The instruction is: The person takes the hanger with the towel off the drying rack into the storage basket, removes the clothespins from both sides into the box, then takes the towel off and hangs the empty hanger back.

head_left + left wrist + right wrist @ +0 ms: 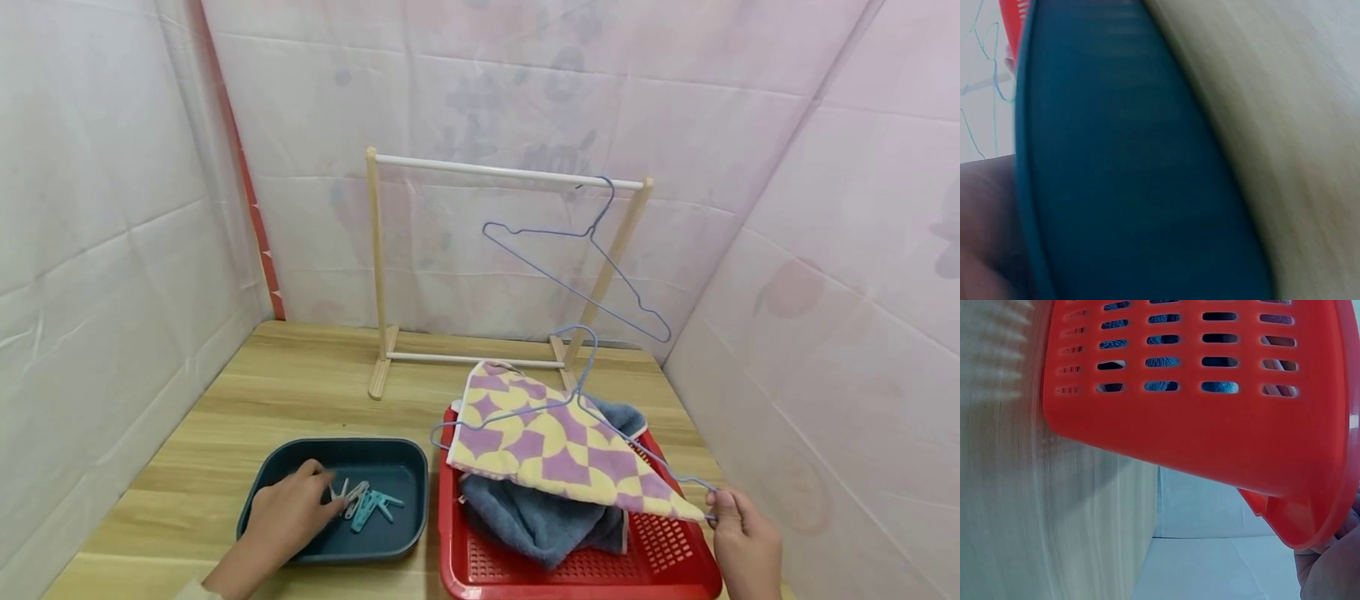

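My left hand (292,508) reaches into a dark blue tray (408,537), its thumb and fingertips at a pile of light and teal clothespins (367,504). Whether it pinches one is unclear. At the right, my right hand (746,533) grips the end corner of a blue wire hanger (581,387). A yellow and purple patterned towel (555,442) hangs on this hanger, above a red basket (446,533). In the left wrist view, part of the left hand (985,231) shows blurred beside the tray. The right wrist view catches the right hand (1335,569) beyond the basket's rim.
A wooden rack (378,250) with a white top rod stands at the back of the table (187,475). Another blue wire hanger (637,300) hangs near its right end. Grey-blue cloth (532,517) lies in the basket. Pale sheeting (97,208) surrounds the table.
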`<state>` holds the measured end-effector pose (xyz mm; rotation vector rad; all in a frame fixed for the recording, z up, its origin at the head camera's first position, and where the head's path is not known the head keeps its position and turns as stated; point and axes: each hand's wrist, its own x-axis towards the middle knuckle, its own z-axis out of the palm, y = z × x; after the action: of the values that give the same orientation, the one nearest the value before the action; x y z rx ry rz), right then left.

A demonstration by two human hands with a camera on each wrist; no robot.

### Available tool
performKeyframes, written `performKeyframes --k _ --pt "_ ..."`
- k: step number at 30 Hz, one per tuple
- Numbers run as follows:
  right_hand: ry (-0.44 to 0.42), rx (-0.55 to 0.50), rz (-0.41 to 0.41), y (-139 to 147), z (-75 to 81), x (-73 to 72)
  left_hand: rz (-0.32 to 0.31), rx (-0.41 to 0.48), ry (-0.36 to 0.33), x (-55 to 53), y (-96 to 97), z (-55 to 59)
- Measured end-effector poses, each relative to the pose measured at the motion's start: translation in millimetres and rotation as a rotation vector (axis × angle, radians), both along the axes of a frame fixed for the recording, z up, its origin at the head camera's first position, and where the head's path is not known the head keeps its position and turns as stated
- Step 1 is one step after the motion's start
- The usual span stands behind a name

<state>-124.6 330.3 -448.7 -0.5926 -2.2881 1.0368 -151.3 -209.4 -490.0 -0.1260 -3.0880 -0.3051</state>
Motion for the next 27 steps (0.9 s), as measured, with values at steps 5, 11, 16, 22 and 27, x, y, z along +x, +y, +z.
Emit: performKeyframes --k 5,11,16,22,27 --pt "-0.008 0.005 -0.004 1.1 0.0 2.3 -0.034 0.029 0.244 5.6 21.9 9.3" --pt "-0.001 0.009 -0.001 0.7 -0.5 1.5 -0.164 0.099 0.540 5.6 66.9 32.3" --pt "-0.039 -0.007 -0.007 4.4 -1.0 2.1 -0.387 0.102 0.541 -8.9 121.7 52.6" --pt "-0.025 -0.003 -0.016 3.2 -1.5 5.1 -0.582 0.025 0.420 -26.6 174.0 59.5" --pt "-0.028 -0.017 0.008 0.7 0.1 5.3 -0.604 -0.013 0.471 -34.8 190.8 57.4"
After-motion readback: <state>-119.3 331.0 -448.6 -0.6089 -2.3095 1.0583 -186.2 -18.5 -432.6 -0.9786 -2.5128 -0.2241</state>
